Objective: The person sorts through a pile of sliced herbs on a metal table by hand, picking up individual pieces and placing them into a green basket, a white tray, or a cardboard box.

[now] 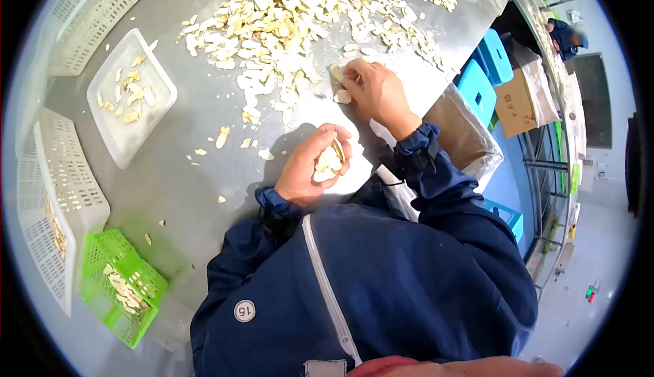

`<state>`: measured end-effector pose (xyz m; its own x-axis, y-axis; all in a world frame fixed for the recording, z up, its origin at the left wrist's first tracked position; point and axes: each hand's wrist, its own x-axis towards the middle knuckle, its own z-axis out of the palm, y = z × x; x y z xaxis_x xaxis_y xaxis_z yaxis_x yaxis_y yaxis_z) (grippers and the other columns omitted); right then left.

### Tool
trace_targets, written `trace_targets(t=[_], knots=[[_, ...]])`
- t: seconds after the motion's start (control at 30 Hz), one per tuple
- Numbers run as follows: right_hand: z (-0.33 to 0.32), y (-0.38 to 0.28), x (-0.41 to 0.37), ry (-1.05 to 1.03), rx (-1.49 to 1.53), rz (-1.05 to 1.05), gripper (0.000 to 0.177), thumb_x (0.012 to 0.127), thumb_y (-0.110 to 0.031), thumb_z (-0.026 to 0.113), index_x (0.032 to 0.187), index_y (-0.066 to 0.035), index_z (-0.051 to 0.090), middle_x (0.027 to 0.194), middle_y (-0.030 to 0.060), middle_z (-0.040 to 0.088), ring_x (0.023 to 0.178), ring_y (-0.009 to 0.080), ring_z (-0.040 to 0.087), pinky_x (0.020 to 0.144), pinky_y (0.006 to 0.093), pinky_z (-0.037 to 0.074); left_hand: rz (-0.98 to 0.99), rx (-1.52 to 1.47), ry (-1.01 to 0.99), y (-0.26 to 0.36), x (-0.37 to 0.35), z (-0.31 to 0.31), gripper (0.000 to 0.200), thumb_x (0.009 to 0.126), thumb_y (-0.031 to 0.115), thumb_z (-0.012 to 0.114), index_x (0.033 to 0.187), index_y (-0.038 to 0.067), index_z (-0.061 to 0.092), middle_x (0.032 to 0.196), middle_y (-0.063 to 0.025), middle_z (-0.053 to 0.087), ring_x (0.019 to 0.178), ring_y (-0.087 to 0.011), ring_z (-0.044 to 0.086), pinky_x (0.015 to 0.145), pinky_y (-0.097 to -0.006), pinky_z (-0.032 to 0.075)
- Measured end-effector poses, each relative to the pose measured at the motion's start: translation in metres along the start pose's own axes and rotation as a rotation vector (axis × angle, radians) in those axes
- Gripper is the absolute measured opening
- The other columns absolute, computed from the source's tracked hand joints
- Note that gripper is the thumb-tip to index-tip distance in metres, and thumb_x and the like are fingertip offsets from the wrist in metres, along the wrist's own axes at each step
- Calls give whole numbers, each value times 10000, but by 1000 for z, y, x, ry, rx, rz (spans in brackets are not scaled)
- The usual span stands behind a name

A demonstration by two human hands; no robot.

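Note:
My left hand is cupped, its fingers curled round a small bunch of pale dried slices. It is held over the metal table, palm turned partly up. Farther forward and to the right, my right hand reaches down to the table with its thumb and fingers pinched together. A pale slice shows at its fingertips, and another slice lies just under the thumb. Beyond both hands spreads a large loose heap of pale slices with browner edges.
At left lies a white tray with a few slices. White perforated baskets and a green basket holding slices line the left edge. On the right are a lined box, blue stools, a carton and a distant person.

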<state>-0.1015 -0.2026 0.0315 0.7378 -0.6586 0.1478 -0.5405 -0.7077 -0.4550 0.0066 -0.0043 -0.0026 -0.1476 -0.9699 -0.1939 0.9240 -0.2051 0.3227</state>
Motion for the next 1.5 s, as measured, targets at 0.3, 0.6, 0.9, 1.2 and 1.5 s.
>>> trace_targets(t=[0.3,0.6,0.9,1.2,1.5], knots=[[9,-1,7,131,-238,-96,239,884,-344,759,937,-111,747,952,91,752,880,337,684,775,446,546,28,42,6,0,-1,4,280,1095,327,497,1197,88,600,961,-87,641,709,-161,621,404,-209,380],[-11,12,-3,124,-22,97,196,908,-272,697,924,-79,730,808,135,725,804,350,708,724,462,558,40,33,13,0,-1,3,291,1100,335,499,1206,85,601,960,-86,646,703,-154,620,412,-207,398],[2,9,10,117,-238,21,301,901,-381,725,963,-88,752,910,114,747,885,345,709,793,461,546,34,36,26,0,-1,4,303,1098,353,506,1205,85,599,961,-84,645,710,-152,621,413,-203,392],[-41,9,-40,-71,538,213,247,1002,-179,719,1191,-20,720,966,82,785,844,159,740,768,314,565,67,24,38,-3,0,-1,343,1107,386,497,1225,82,603,995,-89,662,747,-161,648,412,-204,399],[-48,2,-43,-69,160,146,238,989,-127,669,1202,-58,752,1070,168,752,969,275,740,866,360,577,86,97,133,0,-2,8,394,1132,429,443,1232,83,602,1056,-105,658,879,-188,676,416,-202,431]])
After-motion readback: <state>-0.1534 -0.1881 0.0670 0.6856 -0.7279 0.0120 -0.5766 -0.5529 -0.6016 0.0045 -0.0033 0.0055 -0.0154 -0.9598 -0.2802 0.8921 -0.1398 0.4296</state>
